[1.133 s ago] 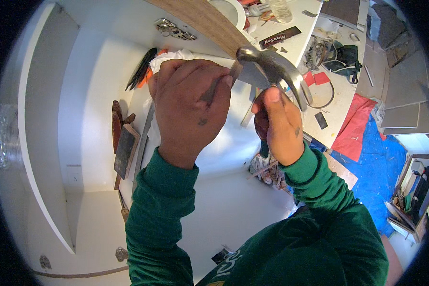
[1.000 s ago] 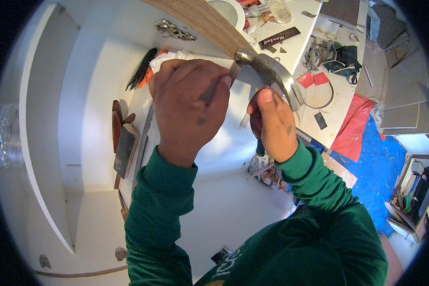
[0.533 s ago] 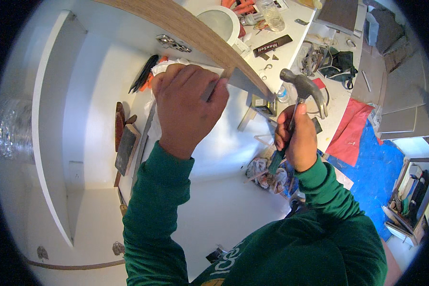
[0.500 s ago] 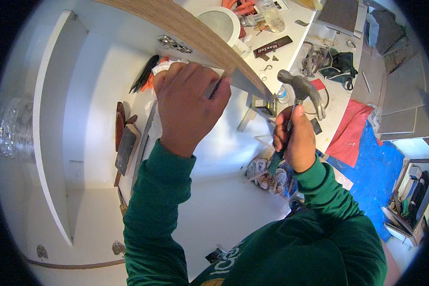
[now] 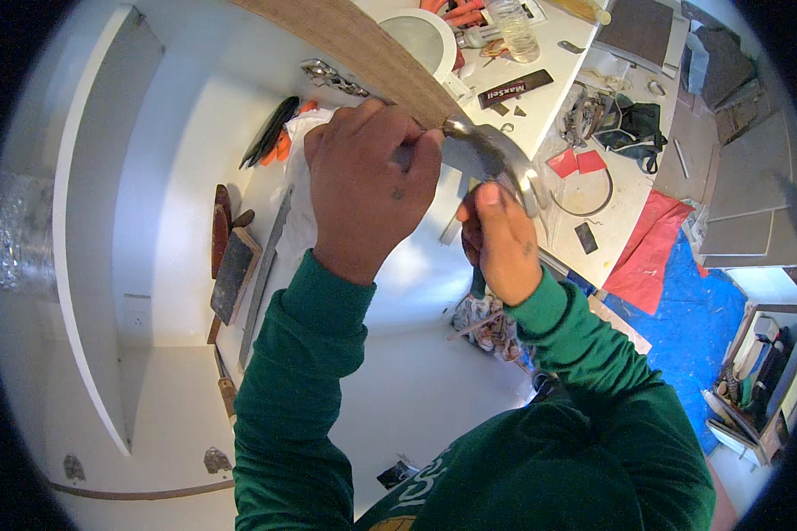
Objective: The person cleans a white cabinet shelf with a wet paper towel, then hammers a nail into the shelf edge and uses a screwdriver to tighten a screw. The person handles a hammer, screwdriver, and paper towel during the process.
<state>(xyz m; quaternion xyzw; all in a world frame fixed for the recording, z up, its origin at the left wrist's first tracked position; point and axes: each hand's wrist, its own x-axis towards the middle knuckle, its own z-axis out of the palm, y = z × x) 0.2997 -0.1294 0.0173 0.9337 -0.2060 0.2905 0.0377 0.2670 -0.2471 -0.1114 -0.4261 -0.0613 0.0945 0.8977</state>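
Observation:
My right hand [image 5: 509, 252] grips a claw hammer [image 5: 491, 152] by its handle. The striking face is at the edge of a long wood-grain board [image 5: 363, 53], by my left fingertips; I cannot tell whether it touches. Closed in a pinch, my left hand [image 5: 372, 195] sits against that same edge. Whatever its thumb and finger hold is hidden by the hand. Just behind the left hand are a metal hinge [image 5: 332, 75] and a white cloth or bag [image 5: 299, 208].
A worktop [image 5: 553, 84] carries a round white light fitting [image 5: 421, 40], a clear bottle [image 5: 514, 31] and scraps. On the left are a white shelf panel [image 5: 106, 221], black-and-orange tools [image 5: 270, 133] and a sanding block [image 5: 236, 274]. Blue sheeting [image 5: 682, 327] covers the floor at right.
The hammer has swung left from beside the board to its edge by my left fingertips. My left hand stays at the board's edge, and the whole view has shifted slightly.

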